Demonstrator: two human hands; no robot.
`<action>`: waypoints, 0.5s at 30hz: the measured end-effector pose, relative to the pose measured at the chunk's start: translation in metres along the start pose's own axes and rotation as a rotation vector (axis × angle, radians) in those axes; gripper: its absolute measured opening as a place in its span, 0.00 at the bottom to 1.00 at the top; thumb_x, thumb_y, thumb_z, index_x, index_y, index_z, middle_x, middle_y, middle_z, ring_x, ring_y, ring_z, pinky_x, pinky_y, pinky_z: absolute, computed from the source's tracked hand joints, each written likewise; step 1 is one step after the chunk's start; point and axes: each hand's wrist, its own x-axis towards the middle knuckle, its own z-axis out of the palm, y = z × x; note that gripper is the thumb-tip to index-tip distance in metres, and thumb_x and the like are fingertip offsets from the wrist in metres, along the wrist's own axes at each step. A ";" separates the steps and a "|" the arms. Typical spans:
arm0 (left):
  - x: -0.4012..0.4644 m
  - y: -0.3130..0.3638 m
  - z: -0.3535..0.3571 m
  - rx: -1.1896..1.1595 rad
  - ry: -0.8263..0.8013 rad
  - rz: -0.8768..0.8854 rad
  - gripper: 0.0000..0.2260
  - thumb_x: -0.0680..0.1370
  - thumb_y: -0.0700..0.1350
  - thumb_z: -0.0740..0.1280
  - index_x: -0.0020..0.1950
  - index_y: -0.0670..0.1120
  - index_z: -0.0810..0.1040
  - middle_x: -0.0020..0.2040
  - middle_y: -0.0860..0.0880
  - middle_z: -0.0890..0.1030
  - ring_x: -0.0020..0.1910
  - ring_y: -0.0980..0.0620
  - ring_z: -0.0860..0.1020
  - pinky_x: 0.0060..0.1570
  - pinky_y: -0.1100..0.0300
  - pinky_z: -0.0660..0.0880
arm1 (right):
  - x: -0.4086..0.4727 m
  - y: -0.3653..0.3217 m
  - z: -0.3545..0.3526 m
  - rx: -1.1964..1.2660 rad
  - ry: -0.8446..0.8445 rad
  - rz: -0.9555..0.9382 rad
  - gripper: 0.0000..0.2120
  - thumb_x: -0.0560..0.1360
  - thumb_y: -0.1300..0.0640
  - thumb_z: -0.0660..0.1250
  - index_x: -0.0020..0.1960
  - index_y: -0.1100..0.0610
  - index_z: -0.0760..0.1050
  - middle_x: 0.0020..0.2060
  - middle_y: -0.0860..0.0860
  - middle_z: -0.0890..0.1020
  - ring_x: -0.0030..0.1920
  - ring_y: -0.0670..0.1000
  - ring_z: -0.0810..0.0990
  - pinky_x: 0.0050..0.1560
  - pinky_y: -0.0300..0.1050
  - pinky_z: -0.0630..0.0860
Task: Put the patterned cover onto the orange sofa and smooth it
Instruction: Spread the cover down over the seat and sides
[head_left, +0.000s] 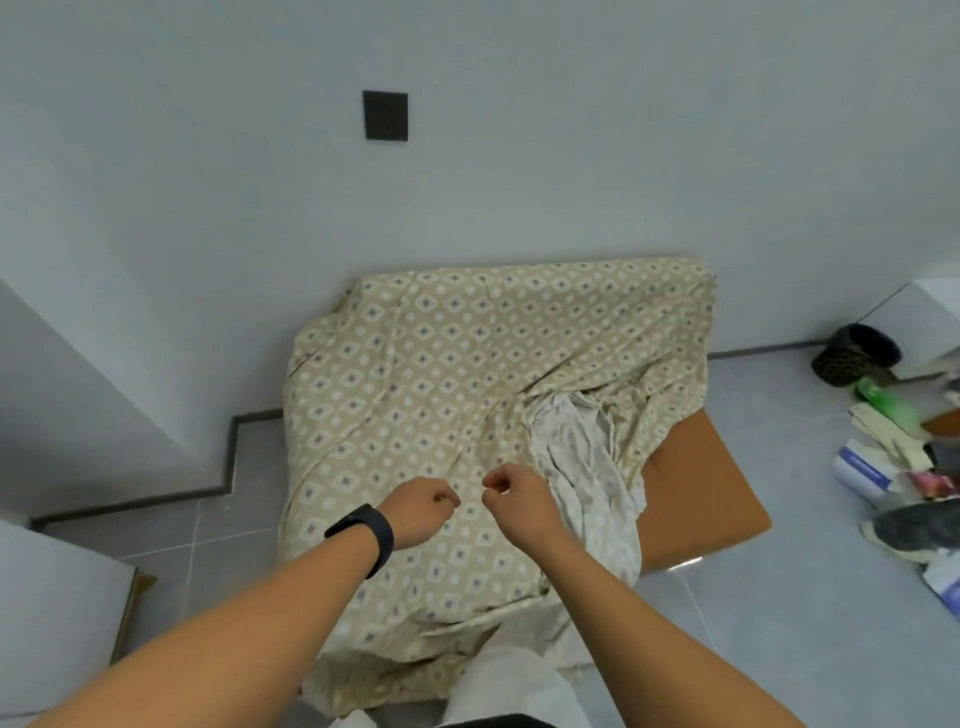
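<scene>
You're looking down at a grey tiled floor (171, 535), and at the far left a pale cabinet edge (57, 608) is poking into view. Moving in, your left hand (418, 512) is hovering over the patterned cover (441, 374) with a black wristband (363, 535) sitting on that wrist; the fingers are curling in toward the palm, and whether they're pinching any cloth you can't tell from here. Just beside it, your right hand (514, 496) is doing much the same — fingers bunching together, thumb meeting fingertips, directly above the fabric, grip unclear. The cover is lying under both hands, draping over most of the orange sofa (701, 483), spreading up over the back against the wall (519, 156) and spilling down the front by your knees. To the right of your right hand the cloth is bunching into a pale, inside-out fold (582, 467) — and past that fold the sofa's right side is showing bare orange. On the wall above, a dark square plate (385, 115) is sitting. Far right, a dark bin (857, 353) and a heap of clutter (898, 467) are lying on the floor.
</scene>
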 end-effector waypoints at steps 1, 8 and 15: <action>-0.002 0.001 0.007 0.000 -0.013 -0.001 0.13 0.83 0.45 0.59 0.63 0.49 0.79 0.60 0.50 0.80 0.53 0.54 0.78 0.54 0.59 0.74 | -0.004 0.006 -0.002 0.008 -0.009 0.011 0.10 0.76 0.57 0.66 0.56 0.53 0.80 0.49 0.46 0.81 0.48 0.45 0.79 0.49 0.39 0.76; 0.014 0.032 0.038 0.012 0.006 -0.069 0.12 0.83 0.45 0.59 0.62 0.49 0.79 0.57 0.52 0.79 0.51 0.54 0.78 0.56 0.57 0.76 | -0.009 0.038 -0.043 0.043 -0.076 -0.029 0.09 0.77 0.56 0.66 0.56 0.53 0.79 0.49 0.47 0.81 0.44 0.48 0.80 0.39 0.37 0.73; 0.062 0.119 0.110 0.030 0.033 -0.118 0.11 0.83 0.47 0.59 0.59 0.49 0.79 0.56 0.49 0.81 0.49 0.51 0.79 0.57 0.52 0.78 | 0.019 0.128 -0.133 0.034 -0.085 -0.074 0.07 0.77 0.57 0.67 0.54 0.52 0.79 0.47 0.46 0.81 0.44 0.46 0.80 0.44 0.41 0.77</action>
